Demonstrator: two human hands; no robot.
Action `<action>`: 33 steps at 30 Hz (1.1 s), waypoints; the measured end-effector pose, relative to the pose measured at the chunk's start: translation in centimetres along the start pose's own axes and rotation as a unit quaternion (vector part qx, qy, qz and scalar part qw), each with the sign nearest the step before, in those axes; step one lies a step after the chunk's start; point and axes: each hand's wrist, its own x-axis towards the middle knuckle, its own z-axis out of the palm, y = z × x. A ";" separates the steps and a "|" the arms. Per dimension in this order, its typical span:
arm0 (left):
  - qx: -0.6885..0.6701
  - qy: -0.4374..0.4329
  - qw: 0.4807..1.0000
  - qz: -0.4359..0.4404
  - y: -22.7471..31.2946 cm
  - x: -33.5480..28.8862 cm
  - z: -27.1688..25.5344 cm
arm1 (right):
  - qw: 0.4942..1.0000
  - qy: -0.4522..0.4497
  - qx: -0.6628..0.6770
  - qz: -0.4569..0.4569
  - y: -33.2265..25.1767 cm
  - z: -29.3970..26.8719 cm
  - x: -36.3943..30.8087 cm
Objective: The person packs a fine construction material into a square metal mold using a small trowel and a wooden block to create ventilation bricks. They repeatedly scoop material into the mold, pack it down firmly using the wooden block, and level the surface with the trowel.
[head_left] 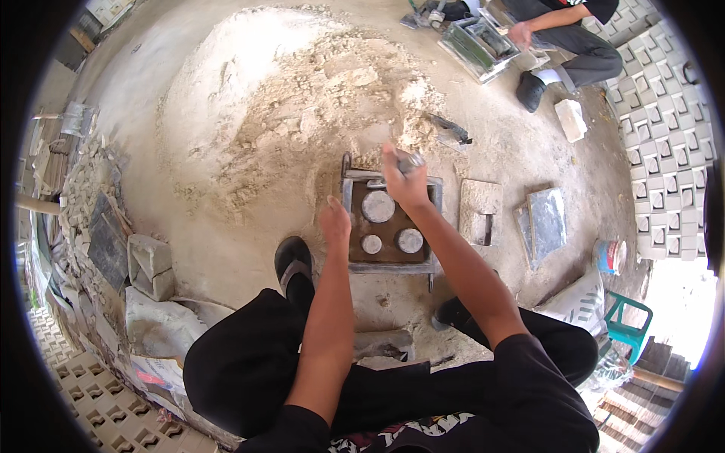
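A square grey metal mould frame (393, 267) lies on the ground in front of me. Inside it are three round pale discs of differing size: a large one (377, 206), a medium one (409, 241) and a small one (371, 244), set in a brown base. Beside the frame's left bar is my left hand (334, 221), closed with the thumb side up; what its fingers hold, if anything, is hidden. Over the frame's far right part, my right hand (403, 180) is closed round a grey trowel-like tool (411, 161), blurred at its far end.
Beyond the frame spreads a heap of pale sandy powder (302, 106), with a dark trowel (451, 130) at its right edge. Flat plates (545, 219) and a block mould (480, 211) lie to the right. A co-worker's hand (520, 35) works at another mould (477, 47). Patterned blocks (664, 128) stand stacked at right.
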 end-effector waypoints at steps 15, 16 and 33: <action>-0.004 0.023 0.999 0.041 -2.0 1.0 0.5 | 0.999 0.039 -0.018 -0.024 1.2 -2.9 -1.0; 0.005 0.000 1.000 0.024 -1.5 0.8 0.9 | 0.999 0.039 -0.038 -0.006 1.3 -3.3 -0.5; 0.025 -0.033 0.999 -0.005 1.1 -0.5 -0.3 | 0.994 0.077 -0.068 -0.040 1.6 -6.2 0.0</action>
